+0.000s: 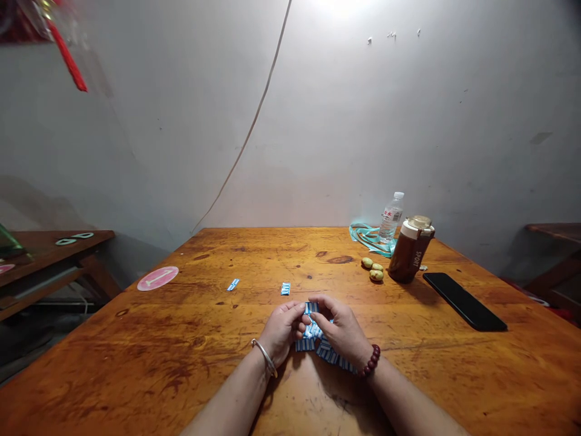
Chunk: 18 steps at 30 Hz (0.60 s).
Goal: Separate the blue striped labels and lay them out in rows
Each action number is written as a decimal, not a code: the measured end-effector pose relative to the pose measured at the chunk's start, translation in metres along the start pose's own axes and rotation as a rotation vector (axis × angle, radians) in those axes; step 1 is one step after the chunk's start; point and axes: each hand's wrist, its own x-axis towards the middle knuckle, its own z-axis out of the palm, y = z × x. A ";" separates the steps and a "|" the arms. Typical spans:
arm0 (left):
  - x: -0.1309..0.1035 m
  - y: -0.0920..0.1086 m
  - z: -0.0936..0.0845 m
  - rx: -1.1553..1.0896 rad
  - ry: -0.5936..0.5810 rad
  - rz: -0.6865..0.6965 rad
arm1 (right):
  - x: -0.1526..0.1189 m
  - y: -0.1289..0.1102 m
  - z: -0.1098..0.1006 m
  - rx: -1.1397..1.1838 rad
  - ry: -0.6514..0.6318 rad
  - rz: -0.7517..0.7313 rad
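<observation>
Near the front middle of the wooden table, my left hand (284, 330), with a silver bangle on its wrist, pinches a small blue-and-white striped packet (311, 307). My right hand (341, 332), wearing a dark red bead bracelet, has its fingers closed on the same packet from the right. Beneath and between the hands lies a pile of similar striped packets (305, 344), partly covered by my right hand. Beyond my hands one striped packet (285, 289) lies flat, and another (233, 284) lies farther left.
A pink round disc (158, 278) lies at the table's left edge. To the right are small yellowish round items (376, 275), a brown flask (411, 251), a water bottle (391, 218), a teal strap (363, 233) and a black phone (463, 301).
</observation>
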 end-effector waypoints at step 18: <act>-0.003 0.001 0.012 0.026 0.052 0.034 | 0.004 0.000 0.005 0.515 0.151 0.310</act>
